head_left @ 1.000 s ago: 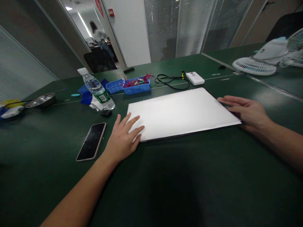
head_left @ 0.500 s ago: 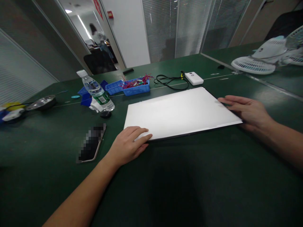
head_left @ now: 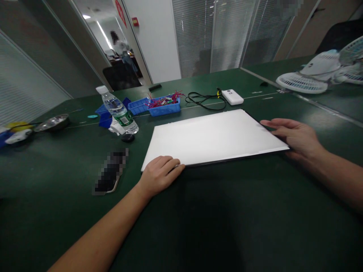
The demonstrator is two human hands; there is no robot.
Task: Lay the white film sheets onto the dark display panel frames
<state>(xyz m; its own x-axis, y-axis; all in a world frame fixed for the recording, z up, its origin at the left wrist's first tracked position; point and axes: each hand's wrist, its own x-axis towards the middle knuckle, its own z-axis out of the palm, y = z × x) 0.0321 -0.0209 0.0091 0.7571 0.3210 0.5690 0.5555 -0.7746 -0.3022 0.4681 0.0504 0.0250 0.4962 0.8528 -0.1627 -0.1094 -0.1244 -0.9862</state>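
Note:
A flat white rectangular panel (head_left: 212,139) with a thin dark edge is held above or on the green table; I cannot tell whether it touches the surface. My left hand (head_left: 161,174) is closed on its near edge, close to the left corner, with the fingers curled there. At the right edge, my right hand (head_left: 300,136) grips the panel, some fingers above the edge level and the rest partly hidden beneath. The panel's upper face is plain and bright.
Left on the green table (head_left: 68,219) lie a phone (head_left: 112,170), a black mouse-like object (head_left: 128,138) and a tilted water bottle (head_left: 117,111). Behind are a blue bin (head_left: 166,109) of red wires, a black cable (head_left: 198,100), a white box (head_left: 232,97) and fans (head_left: 302,81).
My left hand has shifted along the panel's near edge, and the left near corner now shows. The panel's far edge sits slightly lower in view. My right hand keeps its hold.

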